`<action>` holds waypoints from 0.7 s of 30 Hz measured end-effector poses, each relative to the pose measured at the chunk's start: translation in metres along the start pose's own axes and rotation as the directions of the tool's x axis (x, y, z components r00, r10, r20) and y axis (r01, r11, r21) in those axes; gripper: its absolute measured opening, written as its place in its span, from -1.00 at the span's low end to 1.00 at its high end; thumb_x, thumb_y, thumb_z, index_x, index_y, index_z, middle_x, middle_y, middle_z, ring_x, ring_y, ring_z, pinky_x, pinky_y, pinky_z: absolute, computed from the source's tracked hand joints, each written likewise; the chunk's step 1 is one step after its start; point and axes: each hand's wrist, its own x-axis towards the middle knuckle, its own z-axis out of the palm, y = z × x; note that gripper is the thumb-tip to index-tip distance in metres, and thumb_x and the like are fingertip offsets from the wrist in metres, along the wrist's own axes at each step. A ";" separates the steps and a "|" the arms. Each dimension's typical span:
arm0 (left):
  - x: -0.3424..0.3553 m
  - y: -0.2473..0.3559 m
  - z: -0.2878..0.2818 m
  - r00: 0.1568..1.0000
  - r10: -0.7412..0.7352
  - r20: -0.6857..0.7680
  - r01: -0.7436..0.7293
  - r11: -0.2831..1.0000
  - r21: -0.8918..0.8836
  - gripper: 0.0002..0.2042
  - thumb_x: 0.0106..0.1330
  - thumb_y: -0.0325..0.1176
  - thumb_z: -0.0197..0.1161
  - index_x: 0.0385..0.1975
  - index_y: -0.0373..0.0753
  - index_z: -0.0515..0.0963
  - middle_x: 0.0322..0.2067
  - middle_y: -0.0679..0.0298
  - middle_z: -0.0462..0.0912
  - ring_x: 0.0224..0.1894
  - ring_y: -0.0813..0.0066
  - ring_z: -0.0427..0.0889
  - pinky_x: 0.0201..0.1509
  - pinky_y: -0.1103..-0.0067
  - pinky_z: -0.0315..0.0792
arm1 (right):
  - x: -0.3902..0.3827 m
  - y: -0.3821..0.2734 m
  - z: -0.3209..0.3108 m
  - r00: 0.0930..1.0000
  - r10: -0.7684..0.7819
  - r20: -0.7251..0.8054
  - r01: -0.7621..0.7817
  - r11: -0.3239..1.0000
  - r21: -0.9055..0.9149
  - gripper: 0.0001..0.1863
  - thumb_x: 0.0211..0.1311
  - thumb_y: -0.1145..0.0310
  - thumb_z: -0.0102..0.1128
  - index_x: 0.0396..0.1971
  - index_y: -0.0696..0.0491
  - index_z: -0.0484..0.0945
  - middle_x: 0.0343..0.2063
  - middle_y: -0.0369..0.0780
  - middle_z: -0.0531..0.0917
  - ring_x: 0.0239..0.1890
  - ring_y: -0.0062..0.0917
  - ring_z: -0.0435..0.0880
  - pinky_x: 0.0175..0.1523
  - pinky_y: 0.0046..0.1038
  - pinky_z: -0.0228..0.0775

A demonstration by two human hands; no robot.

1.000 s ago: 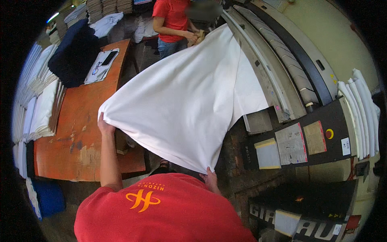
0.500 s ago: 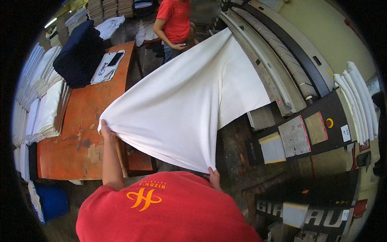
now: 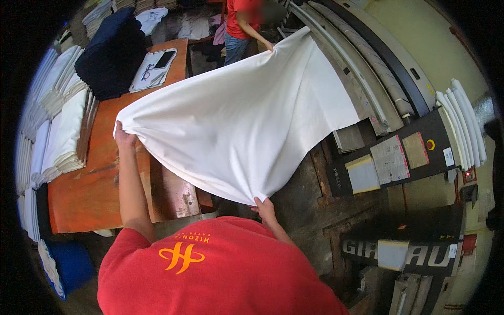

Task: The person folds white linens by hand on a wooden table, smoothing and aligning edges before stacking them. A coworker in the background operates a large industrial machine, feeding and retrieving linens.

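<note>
A large white cloth (image 3: 231, 121) stretches between me and a long roller machine (image 3: 346, 68) at the far right. My left hand (image 3: 125, 137) grips one corner of it above the orange table. Lower down, in front of my chest, my right hand (image 3: 265, 208) pinches the near edge. Folds run from both grips toward the middle of the cloth. Its right part lies against the machine's front edge. At the far side, a co-worker in a red shirt (image 3: 244, 18) has a hand (image 3: 269, 46) at the cloth's far edge.
On the orange table (image 3: 105, 194) stand a dark folded stack (image 3: 112, 55), piles of white folded cloth (image 3: 71, 136) and a clipboard with papers, glasses and a phone (image 3: 152, 68). A blue bin (image 3: 71, 265) is at lower left. White cloths (image 3: 459, 123) hang at the right.
My left hand has moved left and farther away, my right hand slightly left and up, spreading the cloth wider. The co-worker has come closer to the machine and reached the cloth's far edge.
</note>
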 end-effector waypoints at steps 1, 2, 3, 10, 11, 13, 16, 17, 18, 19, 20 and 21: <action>0.000 0.010 -0.001 1.000 0.016 0.024 -0.015 1.000 -0.015 -0.54 0.45 -0.14 -0.17 0.13 -0.40 0.33 0.16 0.01 0.40 0.23 0.06 0.34 0.36 0.16 0.12 | -0.006 0.003 0.006 0.999 0.042 0.027 -0.043 0.999 0.011 -0.60 0.36 0.27 0.01 0.09 0.19 0.34 -0.16 -0.16 0.60 -0.27 -0.46 0.63 -0.28 -0.48 0.49; 0.002 0.018 -0.003 0.999 0.029 0.040 -0.028 0.999 -0.028 -0.54 0.45 -0.13 -0.17 0.13 -0.40 0.32 0.16 0.01 0.40 0.23 0.06 0.33 0.36 0.16 0.11 | -0.010 0.007 0.010 0.995 0.081 0.056 -0.083 0.996 0.022 -0.57 0.37 0.27 -0.01 0.13 0.19 0.30 -0.15 -0.15 0.59 -0.24 -0.45 0.63 -0.26 -0.48 0.48; 0.001 0.023 -0.010 0.998 -0.018 0.054 0.019 1.000 -0.013 -0.52 0.44 -0.12 -0.14 0.15 -0.40 0.30 0.17 0.00 0.38 0.24 0.07 0.32 0.36 0.18 0.11 | -0.015 0.012 0.012 0.995 0.099 0.018 -0.100 0.992 0.075 -0.59 0.39 0.25 -0.04 0.13 0.15 0.28 -0.17 -0.16 0.59 -0.28 -0.45 0.63 -0.27 -0.48 0.46; -0.028 0.002 -0.120 0.947 -0.008 -0.320 0.090 0.966 0.243 -0.58 0.37 -0.25 0.01 0.09 -0.46 0.36 0.15 0.00 0.41 0.21 0.02 0.35 0.31 0.13 0.20 | -0.034 0.057 -0.017 0.966 0.175 -0.192 -0.091 0.920 0.382 -0.65 0.39 0.21 -0.04 0.06 0.06 0.34 -0.23 -0.19 0.59 -0.36 -0.47 0.60 -0.32 -0.45 0.47; -0.037 -0.005 -0.136 0.950 -0.059 -0.307 0.097 0.989 0.109 -0.59 0.36 -0.30 0.04 0.08 -0.48 0.36 0.14 -0.01 0.41 0.21 0.01 0.35 0.30 0.10 0.20 | -0.037 0.063 -0.026 0.956 0.188 -0.225 -0.088 0.917 0.390 -0.66 0.39 0.21 -0.04 0.06 0.06 0.33 -0.24 -0.19 0.59 -0.36 -0.47 0.59 -0.32 -0.44 0.47; -0.048 -0.013 -0.154 0.929 -0.195 -0.316 0.165 0.979 -0.117 -0.59 0.32 -0.41 0.09 0.13 -0.47 0.31 0.16 -0.02 0.39 0.21 -0.01 0.35 0.29 0.02 0.18 | -0.044 0.074 -0.043 0.926 0.207 -0.314 -0.088 0.931 0.354 -0.66 0.38 0.22 0.00 0.05 0.04 0.34 -0.27 -0.21 0.57 -0.38 -0.47 0.57 -0.31 -0.43 0.48; -0.065 -0.024 -0.154 0.911 -0.198 -0.361 0.162 0.978 -0.128 -0.57 0.33 -0.41 0.07 0.17 -0.43 0.28 0.18 -0.04 0.36 0.23 -0.03 0.32 0.31 0.00 0.13 | -0.058 0.085 -0.066 0.923 0.222 -0.314 -0.107 0.932 0.346 -0.67 0.35 0.23 0.04 0.02 0.03 0.35 -0.26 -0.22 0.55 -0.36 -0.47 0.56 -0.30 -0.42 0.49; -0.072 -0.026 -0.149 0.903 -0.235 -0.359 0.191 0.969 -0.154 -0.58 0.36 -0.41 -0.01 0.19 -0.41 0.25 0.21 -0.06 0.31 0.25 -0.04 0.29 0.33 0.00 0.09 | -0.063 0.086 -0.074 0.929 0.186 -0.319 -0.059 0.928 0.369 -0.68 0.34 0.22 0.05 0.01 0.03 0.35 -0.25 -0.22 0.55 -0.35 -0.48 0.56 -0.30 -0.42 0.49; -0.080 -0.027 -0.141 0.900 -0.279 -0.334 0.229 0.956 -0.182 -0.58 0.36 -0.39 0.01 0.18 -0.42 0.26 0.20 -0.06 0.31 0.25 -0.03 0.29 0.33 0.01 0.11 | -0.068 0.086 -0.081 0.916 0.189 -0.355 -0.039 0.920 0.390 -0.68 0.34 0.22 0.06 0.00 0.03 0.36 -0.25 -0.22 0.54 -0.35 -0.48 0.55 -0.30 -0.42 0.48; -0.089 -0.029 -0.132 0.893 -0.325 -0.312 0.271 0.941 -0.204 -0.58 0.35 -0.38 0.02 0.17 -0.43 0.27 0.20 -0.06 0.32 0.25 -0.02 0.30 0.32 0.02 0.13 | -0.072 0.085 -0.088 0.900 0.194 -0.390 -0.017 0.911 0.412 -0.68 0.33 0.22 0.08 -0.01 0.03 0.36 -0.24 -0.21 0.54 -0.34 -0.48 0.55 -0.30 -0.42 0.48; -0.101 -0.029 -0.122 0.858 -0.363 -0.364 0.296 0.928 -0.227 -0.58 0.35 -0.37 0.03 0.15 -0.45 0.28 0.20 -0.05 0.32 0.24 -0.01 0.30 0.31 0.03 0.16 | -0.078 0.084 -0.097 0.904 0.141 -0.405 0.046 0.908 0.417 -0.67 0.32 0.20 0.09 -0.02 0.03 0.37 -0.25 -0.22 0.55 -0.33 -0.47 0.55 -0.31 -0.42 0.47; -0.114 -0.033 -0.112 0.879 -0.323 -0.350 0.302 0.946 -0.114 -0.63 0.37 -0.43 -0.10 0.14 -0.44 0.29 0.19 -0.07 0.33 0.23 -0.03 0.31 0.32 0.03 0.15 | -0.086 0.084 -0.108 0.903 0.089 -0.420 0.109 0.899 0.423 -0.66 0.31 0.18 0.11 -0.03 0.03 0.38 -0.26 -0.23 0.56 -0.33 -0.45 0.56 -0.32 -0.42 0.45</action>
